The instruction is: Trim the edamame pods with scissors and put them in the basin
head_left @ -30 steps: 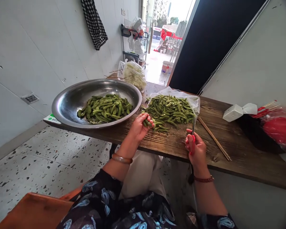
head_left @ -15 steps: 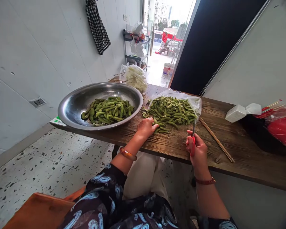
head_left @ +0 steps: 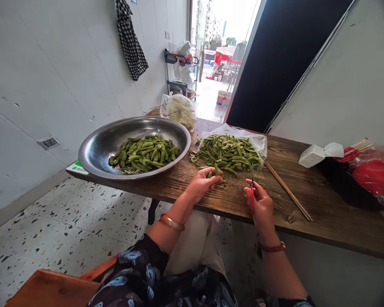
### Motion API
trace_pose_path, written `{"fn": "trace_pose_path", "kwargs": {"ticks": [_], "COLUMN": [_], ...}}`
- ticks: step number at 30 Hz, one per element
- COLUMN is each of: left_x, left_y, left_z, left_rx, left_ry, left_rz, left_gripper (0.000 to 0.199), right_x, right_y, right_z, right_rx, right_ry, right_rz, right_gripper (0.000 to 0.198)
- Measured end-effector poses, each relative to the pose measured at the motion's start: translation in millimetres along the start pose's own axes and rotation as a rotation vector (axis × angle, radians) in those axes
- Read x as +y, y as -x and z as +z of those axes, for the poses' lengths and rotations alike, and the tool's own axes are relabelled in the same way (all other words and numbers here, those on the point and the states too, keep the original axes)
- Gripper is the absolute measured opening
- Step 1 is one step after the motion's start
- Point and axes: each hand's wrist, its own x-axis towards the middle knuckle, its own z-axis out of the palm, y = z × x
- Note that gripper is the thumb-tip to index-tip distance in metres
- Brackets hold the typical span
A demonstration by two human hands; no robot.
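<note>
My left hand [head_left: 202,183] is closed on an edamame pod [head_left: 216,169], which stands up between the fingertips. Red-handled scissors [head_left: 252,194] are gripped in my right hand [head_left: 261,201], their blades pointing away from me. Just beyond both hands, a heap of edamame pods [head_left: 232,150] lies on and around a clear plastic bag [head_left: 259,140]. A wide steel basin [head_left: 96,164] to the left holds another heap of green pods [head_left: 147,153]. Whether the scissor blades are apart I cannot make out.
The wooden table [head_left: 333,217] runs across in front of me. Wooden skewers [head_left: 289,192] lie right of the scissors. A white tissue pack [head_left: 312,156] and a red bundle in plastic [head_left: 376,175] sit at the far right. A bag of pale contents [head_left: 181,111] stands behind the basin.
My left hand has lifted from the near edge of the pod heap and moved right with a pod. My right hand has moved slightly left with the scissors, nearer to it.
</note>
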Motion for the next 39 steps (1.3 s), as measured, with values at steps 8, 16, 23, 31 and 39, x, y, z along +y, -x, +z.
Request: {"fn": "trace_pose_path", "kwargs": {"ticks": [8, 16, 23, 31, 39], "left_x": [-4.7, -12.4, -14.5, -15.5, -16.7], "left_y": [8.1, 10.0, 7.8, 8.1, 8.3], "left_z": [16.9, 13.4, 13.8, 13.4, 16.4], "left_rx": [-0.008, -0.002, 0.057, 0.041, 0.066], "left_ry": [0.069, 0.000, -0.262, -0.292, -0.122], "left_rz": [-0.024, 0.013, 0.208, 0.206, 0.087], "left_gripper": [0.040, 0.037, 0.019, 0.019, 0.025], "right_x": [-1.7, -4.2, -15.4, -10.4, -12.8], "right_y": [1.6, 2.2, -2.1, -2.7, 1.5], "right_z": [3.6, 8.5, 23.5, 21.9, 12.2], "right_rx": [-0.069, -0.264, -0.305, -0.328, -0.359], "right_ry": [0.254, 0.308, 0.315, 0.328, 0.342], "right_rz": [-0.078, -0.227, -0.278, -0.248, -0.215], "right_gripper": [0.052, 0.047, 0.048, 0.045, 0.045]}}
